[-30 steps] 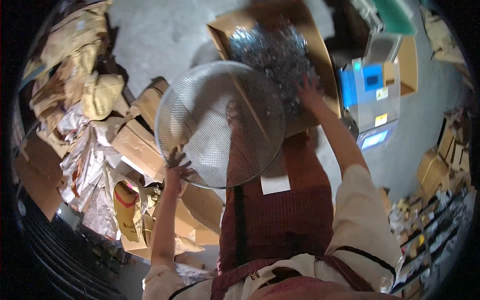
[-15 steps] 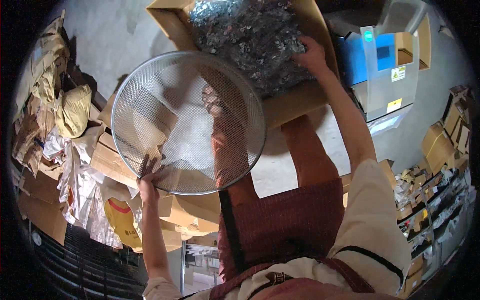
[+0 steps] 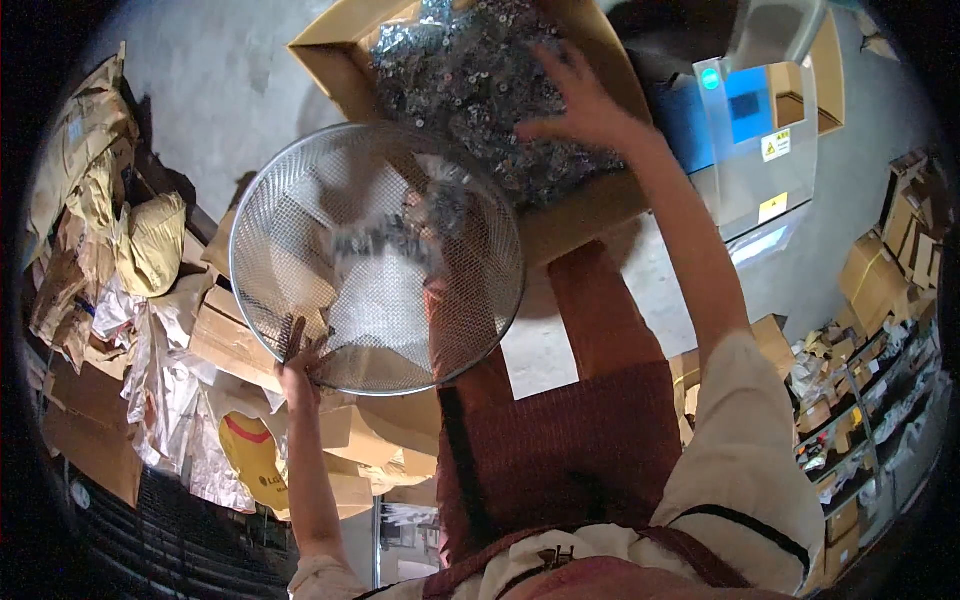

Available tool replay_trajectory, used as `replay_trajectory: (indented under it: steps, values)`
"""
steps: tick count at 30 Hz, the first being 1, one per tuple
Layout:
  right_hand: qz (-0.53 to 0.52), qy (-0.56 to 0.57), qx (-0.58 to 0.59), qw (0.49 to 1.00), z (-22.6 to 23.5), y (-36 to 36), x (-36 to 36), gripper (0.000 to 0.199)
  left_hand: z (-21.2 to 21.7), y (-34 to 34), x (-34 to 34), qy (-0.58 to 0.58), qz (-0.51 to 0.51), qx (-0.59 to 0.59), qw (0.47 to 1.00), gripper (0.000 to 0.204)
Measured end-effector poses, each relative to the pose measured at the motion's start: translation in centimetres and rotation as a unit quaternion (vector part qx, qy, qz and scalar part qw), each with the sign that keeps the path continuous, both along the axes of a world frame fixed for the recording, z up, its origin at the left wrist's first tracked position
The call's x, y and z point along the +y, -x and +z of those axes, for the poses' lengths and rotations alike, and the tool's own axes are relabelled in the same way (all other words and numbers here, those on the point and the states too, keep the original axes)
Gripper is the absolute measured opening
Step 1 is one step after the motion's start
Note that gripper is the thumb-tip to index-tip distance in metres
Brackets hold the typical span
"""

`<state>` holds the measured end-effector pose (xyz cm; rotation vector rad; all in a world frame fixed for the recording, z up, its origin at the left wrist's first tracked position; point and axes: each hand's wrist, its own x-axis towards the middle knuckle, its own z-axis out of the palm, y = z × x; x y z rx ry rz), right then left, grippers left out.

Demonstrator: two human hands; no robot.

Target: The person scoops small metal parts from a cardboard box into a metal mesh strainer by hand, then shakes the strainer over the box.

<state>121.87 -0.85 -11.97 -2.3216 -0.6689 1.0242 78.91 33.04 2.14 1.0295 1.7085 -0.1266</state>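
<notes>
My left hand (image 3: 302, 365) grips the lower left rim of a large round wire-mesh sieve (image 3: 385, 345), its fingers reaching under the mesh. Inside the sieve a loose scatter of small dark grey pieces (image 3: 392, 240) shows, blurred by motion. My right hand (image 3: 590, 118) is spread open over an open cardboard box (image 3: 585, 222), holding nothing. The box has a clear plastic liner (image 3: 398, 40) and is filled with many small metal parts (image 3: 470, 100), some looking like rings or washers. Its near wall stands right beside the sieve's right edge.
On the right stands a grey machine (image 3: 750, 170) with a blue panel and a green light. Flattened cardboard (image 3: 235, 330), crumpled paper and a yellow bag (image 3: 252, 455) are piled on the left. Shelving (image 3: 870, 430) with boxes and wrapped goods runs along the far right.
My right hand has moved left from the box's right side and opened. Small grey pieces now show in the sieve, where none were visible before. My left hand keeps its hold.
</notes>
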Motion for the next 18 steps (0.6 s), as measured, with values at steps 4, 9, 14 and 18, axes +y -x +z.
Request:
replay_trajectory:
  steps: [4, 9, 14, 18]
  values:
    - [0.037, 0.224, -0.035, 0.973, -14.4, 2.2, -4.3, 0.098, -1.4, -1.2, -0.8, 0.001, -0.019, -0.016, 1.000, 0.055]
    - [-0.044, 0.252, -0.154, 0.954, -17.7, 3.1, -4.8, 0.069, -2.0, 0.4, -0.4, 0.003, -0.039, -0.010, 0.999, 0.056]
    - [-0.169, -0.077, -0.024, 0.982, -15.6, 1.3, -8.4, 0.030, -2.0, -1.0, 0.1, 0.012, -0.018, 0.021, 1.000, 0.047]
    - [-0.424, -0.196, 0.415, 0.781, 5.1, 4.6, -3.1, 0.026, -0.9, -3.0, -0.8, 0.016, 0.008, -0.017, 1.000, 0.054]
